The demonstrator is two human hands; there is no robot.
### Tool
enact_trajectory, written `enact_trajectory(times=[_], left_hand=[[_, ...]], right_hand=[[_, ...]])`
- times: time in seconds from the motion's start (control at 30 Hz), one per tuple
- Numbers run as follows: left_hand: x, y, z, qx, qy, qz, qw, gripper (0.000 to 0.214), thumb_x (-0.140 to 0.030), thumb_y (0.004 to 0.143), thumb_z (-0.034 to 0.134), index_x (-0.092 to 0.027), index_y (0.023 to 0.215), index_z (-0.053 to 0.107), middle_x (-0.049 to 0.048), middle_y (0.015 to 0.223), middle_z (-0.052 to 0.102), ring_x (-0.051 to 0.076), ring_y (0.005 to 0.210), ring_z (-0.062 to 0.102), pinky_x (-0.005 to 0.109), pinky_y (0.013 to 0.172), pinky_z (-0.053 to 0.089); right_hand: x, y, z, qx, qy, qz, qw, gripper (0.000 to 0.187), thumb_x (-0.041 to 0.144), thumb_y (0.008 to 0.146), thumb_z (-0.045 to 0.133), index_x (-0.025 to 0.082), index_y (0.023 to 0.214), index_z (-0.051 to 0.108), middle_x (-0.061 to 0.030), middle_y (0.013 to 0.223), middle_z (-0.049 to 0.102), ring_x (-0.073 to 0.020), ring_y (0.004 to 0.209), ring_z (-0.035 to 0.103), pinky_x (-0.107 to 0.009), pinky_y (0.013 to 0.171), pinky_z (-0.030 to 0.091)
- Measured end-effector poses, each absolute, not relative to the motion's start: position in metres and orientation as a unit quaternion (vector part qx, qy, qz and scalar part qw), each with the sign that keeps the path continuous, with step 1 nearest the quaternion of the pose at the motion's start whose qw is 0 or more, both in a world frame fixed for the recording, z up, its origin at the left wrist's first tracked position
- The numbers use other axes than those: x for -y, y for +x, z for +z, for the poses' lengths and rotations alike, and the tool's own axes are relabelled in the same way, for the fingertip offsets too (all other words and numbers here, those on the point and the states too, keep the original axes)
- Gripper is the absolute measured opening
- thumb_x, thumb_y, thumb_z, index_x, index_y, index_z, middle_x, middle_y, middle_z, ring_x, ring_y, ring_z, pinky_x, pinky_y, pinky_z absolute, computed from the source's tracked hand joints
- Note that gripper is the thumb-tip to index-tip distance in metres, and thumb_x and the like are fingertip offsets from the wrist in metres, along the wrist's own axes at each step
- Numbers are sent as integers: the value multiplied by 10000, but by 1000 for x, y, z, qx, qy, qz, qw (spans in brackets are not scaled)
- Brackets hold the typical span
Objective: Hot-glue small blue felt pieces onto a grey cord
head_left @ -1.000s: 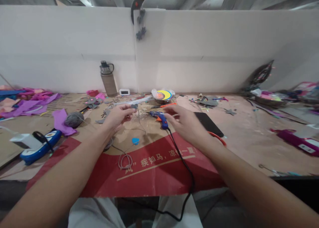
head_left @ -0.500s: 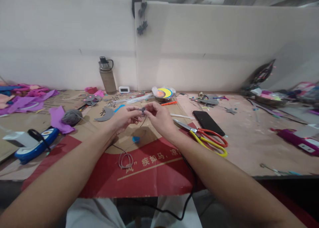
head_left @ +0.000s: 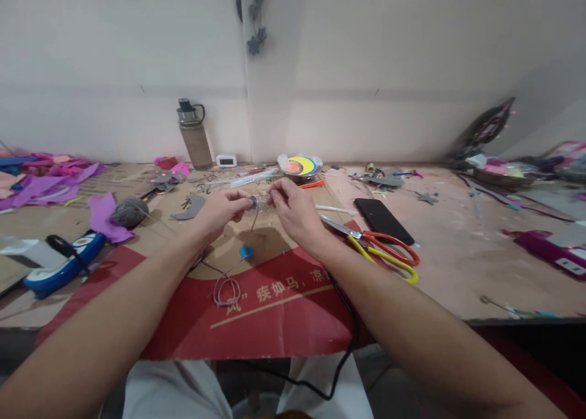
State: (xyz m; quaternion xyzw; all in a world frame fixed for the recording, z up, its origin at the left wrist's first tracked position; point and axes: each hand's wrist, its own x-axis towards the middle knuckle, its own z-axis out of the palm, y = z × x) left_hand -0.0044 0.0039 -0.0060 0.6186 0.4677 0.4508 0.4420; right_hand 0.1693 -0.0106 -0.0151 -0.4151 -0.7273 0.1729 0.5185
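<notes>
The left hand (head_left: 222,211) pinches a small dark grey piece (head_left: 253,202) between thumb and fingers, a thin grey cord (head_left: 255,220) hanging from it. The right hand (head_left: 295,211) is just beside that piece, fingers curled together; whether they grip anything I cannot tell. A blue scrap (head_left: 246,253) lies nearer the body, between both hands. Left of the left hand is a grey crescent (head_left: 188,208); right of the right hand, scissors (head_left: 366,239) and a black phone (head_left: 383,221).
</notes>
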Motion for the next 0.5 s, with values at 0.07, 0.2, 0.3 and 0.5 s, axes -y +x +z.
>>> enact_trajectory(times=[0.07,0.2,0.3,0.5], left_hand=[[-3,-4,-5,-474,617,451,438,152,-284,642,711,-166,619,617,-25,532,500,77,463,383,236,470,279],[-2,-3,-5,-460,616,440,463,188,-323,645,713,-155,646,629,-20,554,509,69,469,380,227,474,267],[-2,-4,-6,-453,620,425,479,191,-320,646,711,-150,637,626,-19,561,516,65,469,387,223,477,267],[-5,-6,-8,-465,607,437,474,186,-293,648,711,-158,592,596,-28,533,497,65,456,384,222,464,269]], right_hand=[[12,168,-15,745,-403,153,509,162,246,928,424,190,866,562,-27,791,617,-155,742,559,-298,715,423],[12,164,-18,791,-368,83,482,47,225,860,571,189,889,562,-61,923,594,-174,842,532,-312,770,424],[9,163,-21,800,-368,67,469,65,153,850,554,197,802,546,-50,896,574,-169,842,513,-313,783,411],[2,161,-23,715,-373,244,539,128,266,880,521,204,771,493,9,737,505,-137,710,471,-291,691,402]])
